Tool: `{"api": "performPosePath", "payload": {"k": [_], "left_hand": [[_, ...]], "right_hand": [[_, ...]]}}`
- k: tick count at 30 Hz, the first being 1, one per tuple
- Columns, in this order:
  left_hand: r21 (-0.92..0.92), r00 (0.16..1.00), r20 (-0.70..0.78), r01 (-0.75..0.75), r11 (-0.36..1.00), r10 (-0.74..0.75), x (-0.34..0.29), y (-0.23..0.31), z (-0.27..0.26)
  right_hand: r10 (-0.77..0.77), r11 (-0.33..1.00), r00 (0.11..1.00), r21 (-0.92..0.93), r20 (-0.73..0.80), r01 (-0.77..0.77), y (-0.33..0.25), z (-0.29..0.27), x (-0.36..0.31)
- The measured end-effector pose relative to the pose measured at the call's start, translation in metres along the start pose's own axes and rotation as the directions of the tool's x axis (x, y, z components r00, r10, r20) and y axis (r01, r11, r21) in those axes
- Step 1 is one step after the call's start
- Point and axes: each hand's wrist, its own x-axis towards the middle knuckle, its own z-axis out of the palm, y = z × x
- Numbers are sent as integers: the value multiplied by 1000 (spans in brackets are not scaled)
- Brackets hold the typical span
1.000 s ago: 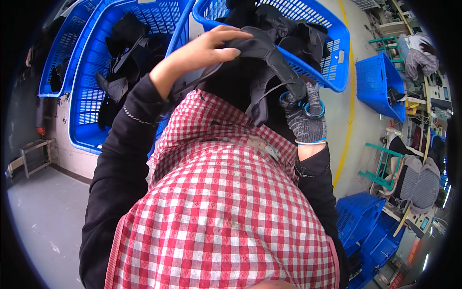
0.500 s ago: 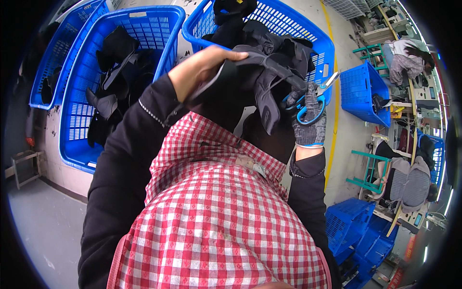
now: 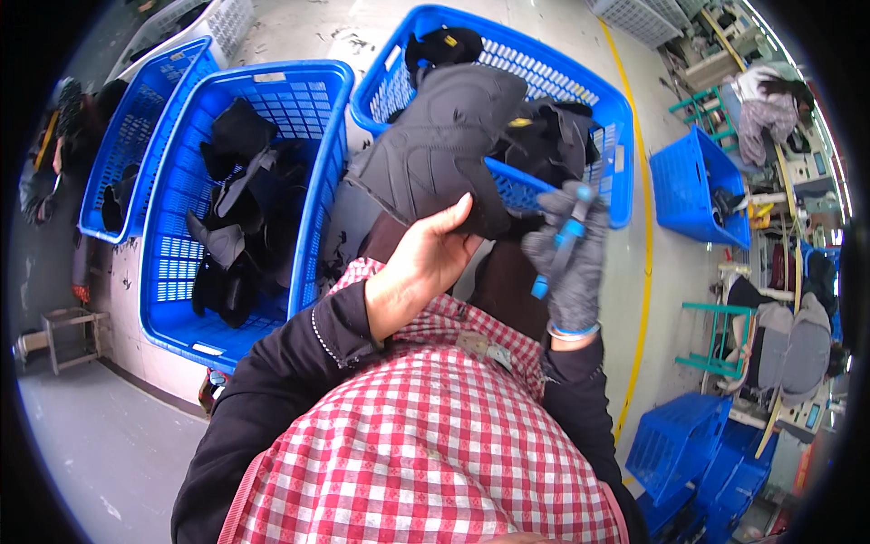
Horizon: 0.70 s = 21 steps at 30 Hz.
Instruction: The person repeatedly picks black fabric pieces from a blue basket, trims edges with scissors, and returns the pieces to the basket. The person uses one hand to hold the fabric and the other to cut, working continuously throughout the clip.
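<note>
Left hand [image 3: 417, 272]: bare, is clamping the near edge of a dark stitched panel [image 3: 444, 145], thumb pressing on the upper face while the fingers are curling beneath.
Right hand [image 3: 578, 281]: gloved in grey, is gripping blue-handled scissors [image 3: 570, 234]; whether the blades are standing apart or together, I cannot tell.
Edge pinch: is probably serving to hold the broad face level and in view, since most of the panel is lying free of fingers.
Glove and scissors: the knit is likely guarding the tool hand, and the handles are sitting within its grasp, presumably so that the bare hand is bearing the panel alone.
Panel from the thumb: is reaching forward and leftward past the thumb tip, its body lying beyond the left hand and left of the glove.
Front basket [image 3: 544, 71]: blue, is standing behind the panel and holding more dark pieces [image 3: 548, 150]; whether panel and basket are touching, I cannot tell.
Left basket [image 3: 324, 186]: is holding similar pieces in a loose heap.
</note>
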Motion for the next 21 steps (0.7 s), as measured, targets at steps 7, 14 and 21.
{"api": "performPosePath", "payload": {"k": [7, 14, 21], "left_hand": [[732, 860, -44, 374, 570, -508, -42, 9, -40], [643, 641, 747, -629, -437, 176, -18, 128, 59], [619, 802, 591, -518, -590, -84, 46, 143, 39]], "right_hand": [[-316, 457, 892, -772, 323, 441, 34, 1, -14], [-333, 531, 888, -715, 318, 456, 36, 2, -13], [26, 997, 966, -79, 257, -5, 28, -22, 0]]}}
